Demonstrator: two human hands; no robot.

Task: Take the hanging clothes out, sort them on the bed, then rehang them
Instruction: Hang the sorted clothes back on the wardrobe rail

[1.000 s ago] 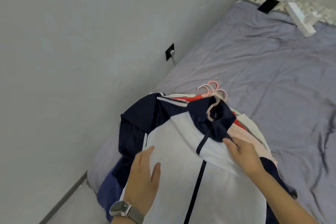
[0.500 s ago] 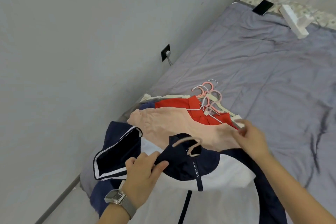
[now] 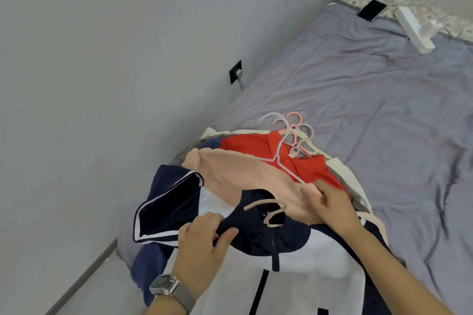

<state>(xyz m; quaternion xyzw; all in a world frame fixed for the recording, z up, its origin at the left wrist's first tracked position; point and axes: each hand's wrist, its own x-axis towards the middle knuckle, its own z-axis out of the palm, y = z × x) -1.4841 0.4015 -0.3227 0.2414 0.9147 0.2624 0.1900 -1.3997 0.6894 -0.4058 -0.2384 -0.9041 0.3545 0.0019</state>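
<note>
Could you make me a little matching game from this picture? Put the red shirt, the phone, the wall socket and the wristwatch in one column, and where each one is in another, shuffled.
Things:
1. red collared shirt
2. black flat phone
3. black wall socket with a plug
4. silver wristwatch with a mesh band

Places:
A. on the left wrist
B. in the pile of clothes, under a thin hanger
C. on the grey wall beside the bed
D. at the far head of the bed

Pairs: 1-B, 2-D, 3-C, 4-A
</note>
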